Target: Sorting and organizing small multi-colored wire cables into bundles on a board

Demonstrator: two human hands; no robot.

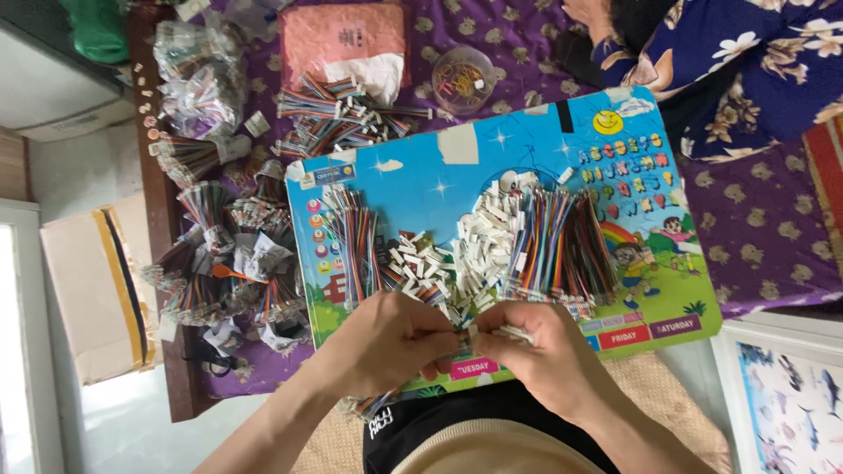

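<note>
Fingers of the left hand point(391, 338) pinch a bunch of colored wires point(373, 405), closed tight. The right hand point(527, 347) pinches a small white plug point(512, 333), touching the wires in the middle. Both sit at the near edge of a bright picture board point(439, 175). More white plugs point(479, 241) and wires point(562, 241) lie on it, just beyond. Far left, wire bundles point(219, 254) pile on purple cloth point(773, 228).

Both forearms showing bare, no sleeves; left hand point(391, 338) and right hand point(527, 347) wearing nothing; black garment with beige band showing at waist.
</note>
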